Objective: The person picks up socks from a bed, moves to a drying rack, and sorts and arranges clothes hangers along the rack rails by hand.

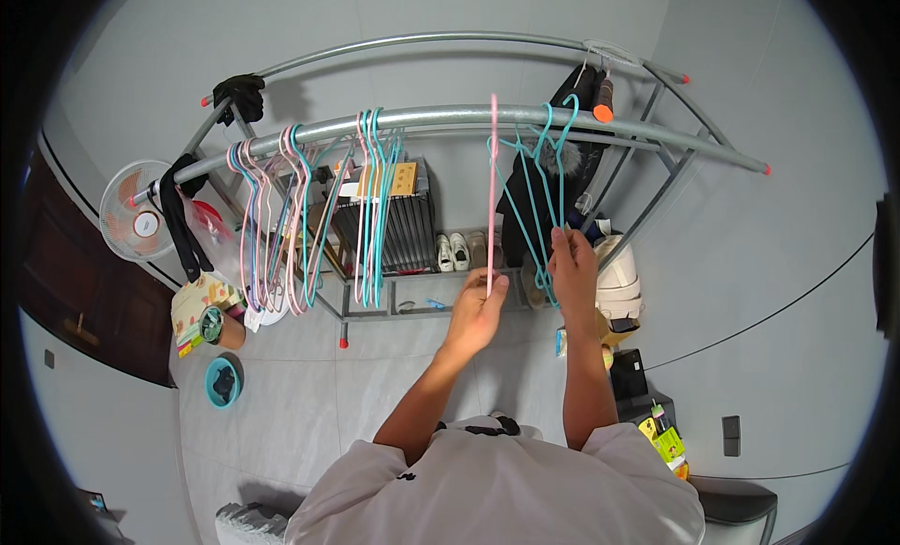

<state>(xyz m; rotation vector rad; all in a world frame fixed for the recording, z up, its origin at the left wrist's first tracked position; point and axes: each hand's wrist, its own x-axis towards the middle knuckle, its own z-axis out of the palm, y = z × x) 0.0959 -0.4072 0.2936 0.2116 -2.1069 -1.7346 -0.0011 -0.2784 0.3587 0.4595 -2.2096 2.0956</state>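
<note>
My left hand [479, 313] grips the lower end of a pink clothes hanger [492, 200], seen edge-on, its hook at the front rail [436, 116] of a metal drying rack. To its right, my right hand [573, 274] has its fingers closed around the side of a teal hanger [562, 186]. Beside that one, other teal hangers [531, 193] hang from the same rail. A tight group of pink and teal hangers [373, 214] hangs left of centre. Farther left, more pink and teal hangers [281, 222] are spread along the rail.
Dark clothing [520, 200] hangs behind at the right, near an orange-ended roller [603, 109]. A white fan [144, 211] and a black garment [176, 222] are at the left. Shoes [457, 252] line the lower shelf. A teal basin [223, 383] sits on the tiled floor.
</note>
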